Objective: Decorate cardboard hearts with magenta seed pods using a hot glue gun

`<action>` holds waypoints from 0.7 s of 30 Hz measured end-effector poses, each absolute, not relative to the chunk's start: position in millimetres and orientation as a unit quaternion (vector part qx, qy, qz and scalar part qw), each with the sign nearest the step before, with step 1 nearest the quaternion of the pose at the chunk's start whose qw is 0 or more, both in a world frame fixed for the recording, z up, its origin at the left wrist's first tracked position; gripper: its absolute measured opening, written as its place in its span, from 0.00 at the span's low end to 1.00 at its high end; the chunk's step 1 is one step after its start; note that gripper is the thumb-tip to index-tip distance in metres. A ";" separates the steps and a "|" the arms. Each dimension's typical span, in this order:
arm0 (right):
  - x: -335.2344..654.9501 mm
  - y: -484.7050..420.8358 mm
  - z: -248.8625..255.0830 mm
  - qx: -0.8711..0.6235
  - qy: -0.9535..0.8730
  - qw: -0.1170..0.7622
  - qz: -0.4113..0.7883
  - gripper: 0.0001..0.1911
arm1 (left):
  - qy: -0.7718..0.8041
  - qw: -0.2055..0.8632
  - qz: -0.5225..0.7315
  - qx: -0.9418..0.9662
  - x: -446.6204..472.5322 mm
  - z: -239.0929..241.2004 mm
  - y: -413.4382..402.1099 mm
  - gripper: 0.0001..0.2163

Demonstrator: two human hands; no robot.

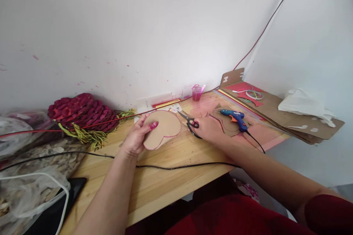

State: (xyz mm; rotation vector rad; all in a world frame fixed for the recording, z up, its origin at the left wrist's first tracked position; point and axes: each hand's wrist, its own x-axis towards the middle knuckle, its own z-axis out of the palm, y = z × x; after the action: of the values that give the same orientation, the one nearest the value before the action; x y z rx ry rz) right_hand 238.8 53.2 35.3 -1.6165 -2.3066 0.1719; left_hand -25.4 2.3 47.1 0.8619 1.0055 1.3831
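My left hand (pixel 139 134) grips a tan cardboard heart (pixel 163 126) with a magenta line along its edge, the thumb lying on its face. The heart is held over the wooden table (pixel 165 183). In my right hand (pixel 204 127) is a pair of scissors (pixel 188 118) with black handles, its blades pointing left toward the heart's right edge and looking partly apart. Cut cardboard scraps (pixel 219 123) lie just beyond the right hand, beside a blue glue gun (pixel 234 116) with an orange trigger.
At the left sits a magenta pinecone-like craft piece (pixel 85 112) with yellow-green strands, near plastic bags (pixel 38 180) of chips. A cup of pink liquid (pixel 196 93) stands by the wall. Cardboard sheets (pixel 271 112) overhang the right edge. A black cable (pixel 176 167) crosses the table.
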 end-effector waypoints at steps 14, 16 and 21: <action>187.5 33.0 53.0 -0.435 -0.607 0.329 0.577 0.22 | 0.475 0.524 0.590 0.390 -23.9 45.8 6.5 0.24; 181.2 34.8 47.6 -0.450 -0.582 0.367 0.570 0.22 | 0.473 0.514 0.605 0.381 -24.9 45.0 8.2 0.25; 179.6 41.0 40.8 -0.440 -0.547 0.427 0.570 0.23 | 0.464 0.546 0.594 0.365 -18.1 43.2 9.2 0.27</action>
State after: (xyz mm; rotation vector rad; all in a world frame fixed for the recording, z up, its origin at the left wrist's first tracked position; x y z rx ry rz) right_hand 179.6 41.0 40.8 -1.0989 -1.3661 1.4243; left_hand -18.1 9.2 43.2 0.8666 1.1008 1.4091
